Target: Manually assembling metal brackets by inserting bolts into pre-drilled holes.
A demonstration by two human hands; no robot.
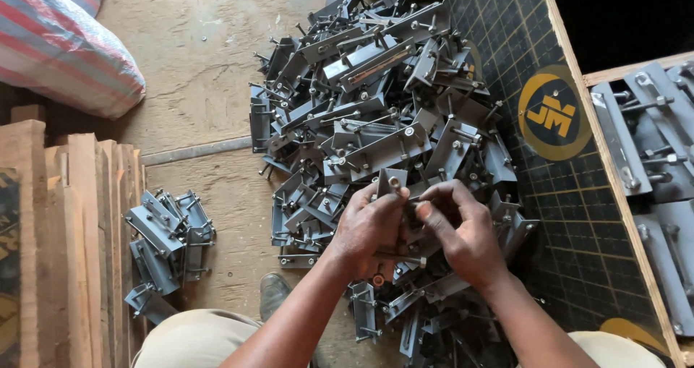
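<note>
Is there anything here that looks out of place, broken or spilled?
Nothing looks damaged. The grey metal brackets with bolts lie in a loose, tangled heap on the floor, and a smaller bracket pile sits apart beside the wooden planks. Both hands hold one bracket.

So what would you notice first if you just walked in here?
The big heap of grey metal brackets with bolts piled on the floor in the middle. Just below it, the left hand and right hand hold one bracket between them. A smaller bracket pile sits to the left beside stacked wooden planks, and a striped sack lies in the top left corner.
</note>
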